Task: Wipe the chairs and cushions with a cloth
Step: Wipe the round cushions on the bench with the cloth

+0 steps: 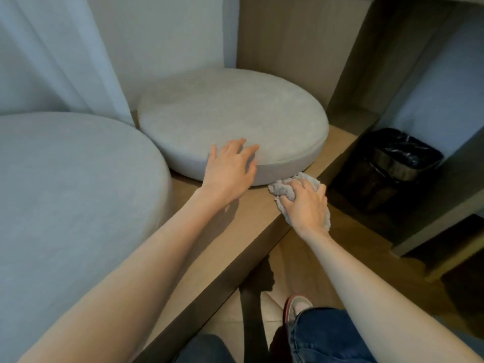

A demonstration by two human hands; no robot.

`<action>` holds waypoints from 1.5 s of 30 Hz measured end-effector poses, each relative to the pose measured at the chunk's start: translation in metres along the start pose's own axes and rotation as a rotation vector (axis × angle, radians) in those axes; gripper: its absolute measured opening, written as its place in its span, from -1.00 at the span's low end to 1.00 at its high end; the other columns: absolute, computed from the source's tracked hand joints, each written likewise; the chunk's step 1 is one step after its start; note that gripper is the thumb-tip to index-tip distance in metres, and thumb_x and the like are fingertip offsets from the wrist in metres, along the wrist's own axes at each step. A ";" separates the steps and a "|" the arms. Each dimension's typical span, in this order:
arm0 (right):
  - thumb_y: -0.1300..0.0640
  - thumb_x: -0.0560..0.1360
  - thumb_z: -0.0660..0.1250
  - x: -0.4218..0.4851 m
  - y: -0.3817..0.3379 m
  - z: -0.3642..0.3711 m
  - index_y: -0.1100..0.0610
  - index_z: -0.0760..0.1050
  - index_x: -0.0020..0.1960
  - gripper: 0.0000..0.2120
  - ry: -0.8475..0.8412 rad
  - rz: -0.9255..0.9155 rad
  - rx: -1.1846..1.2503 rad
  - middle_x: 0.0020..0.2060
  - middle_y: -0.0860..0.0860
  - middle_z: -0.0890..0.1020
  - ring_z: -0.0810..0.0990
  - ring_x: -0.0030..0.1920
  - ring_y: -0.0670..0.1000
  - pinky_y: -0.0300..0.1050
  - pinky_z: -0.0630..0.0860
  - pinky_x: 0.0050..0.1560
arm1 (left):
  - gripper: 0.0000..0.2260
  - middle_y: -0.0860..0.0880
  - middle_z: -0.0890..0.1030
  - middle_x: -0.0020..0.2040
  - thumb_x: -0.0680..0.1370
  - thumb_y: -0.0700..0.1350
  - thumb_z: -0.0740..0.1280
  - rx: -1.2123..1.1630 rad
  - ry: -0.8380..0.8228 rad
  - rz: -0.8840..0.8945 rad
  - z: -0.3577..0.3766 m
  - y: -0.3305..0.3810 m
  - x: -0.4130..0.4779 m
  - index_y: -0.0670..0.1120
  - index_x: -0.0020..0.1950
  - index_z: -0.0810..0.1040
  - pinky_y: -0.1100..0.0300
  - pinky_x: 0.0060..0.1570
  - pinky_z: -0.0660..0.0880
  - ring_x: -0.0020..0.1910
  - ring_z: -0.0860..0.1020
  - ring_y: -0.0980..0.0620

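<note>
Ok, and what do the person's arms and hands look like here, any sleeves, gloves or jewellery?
Both forearms are bare as far as the frame shows them, with no sleeves in view. The left hand and right hand wear no gloves, and no watch, bracelet or ring shows. Lower in the view are blue jeans and a light shoe with a pinkish-red edge.

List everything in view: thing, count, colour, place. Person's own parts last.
Far cushion: one, pale grey, on bench, right.
Near cushion: one, pale grey, on bench, left.
Bench: one, brown wood, under both cushions.
Cloth: one, grey, bunched on bench edge.
Bin: one, black, floor at right.
Curtain: one, white, upper left.
Shoe: one, pink and white, floor, bottom.
Jeans: one pair, blue, bottom edge.
Left hand: one, fingers spread on far cushion's front edge.
Right hand: one, grips the cloth.
</note>
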State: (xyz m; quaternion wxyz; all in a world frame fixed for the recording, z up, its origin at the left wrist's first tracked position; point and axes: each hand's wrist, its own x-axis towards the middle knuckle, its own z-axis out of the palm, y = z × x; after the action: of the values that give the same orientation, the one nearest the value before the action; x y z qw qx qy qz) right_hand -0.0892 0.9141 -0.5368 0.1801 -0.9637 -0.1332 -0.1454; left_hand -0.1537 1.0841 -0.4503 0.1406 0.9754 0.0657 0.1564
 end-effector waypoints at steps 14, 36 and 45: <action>0.05 0.51 0.34 0.110 0.085 0.012 -0.01 0.56 0.10 -0.82 0.045 0.088 0.141 0.08 0.00 0.59 0.37 0.16 0.06 0.03 0.41 0.07 | -0.60 -0.01 0.22 0.52 0.63 0.10 -0.03 0.076 -0.142 0.015 0.060 0.041 0.145 0.18 0.48 0.23 -0.25 0.39 0.05 0.48 0.14 -0.12; -0.16 0.60 0.12 0.324 0.135 0.042 -0.06 0.16 0.52 -0.48 -0.351 -0.027 -0.186 0.48 0.04 0.26 0.14 0.45 0.21 0.11 -0.04 0.51 | -0.64 0.09 0.41 0.41 0.60 0.05 0.08 -0.067 0.020 0.072 0.120 0.065 0.272 0.15 0.36 0.45 -0.14 0.41 0.12 0.43 0.27 0.04; -0.16 0.61 0.08 0.263 0.136 0.029 -0.04 0.28 0.48 -0.52 -0.254 -0.050 -0.122 0.46 -0.01 0.32 0.17 0.44 0.15 0.03 0.10 0.43 | -0.68 -0.02 0.58 0.24 0.60 -0.07 0.12 -0.040 0.145 0.021 0.106 0.072 0.256 -0.04 0.25 0.58 0.05 0.17 0.40 0.21 0.50 -0.06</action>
State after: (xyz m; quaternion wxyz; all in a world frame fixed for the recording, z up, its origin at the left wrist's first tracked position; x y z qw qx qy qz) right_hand 0.2023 0.8572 -0.5184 0.0991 -0.9799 -0.1699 -0.0344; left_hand 0.1276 1.0324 -0.4522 0.1530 0.9592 0.0623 0.2296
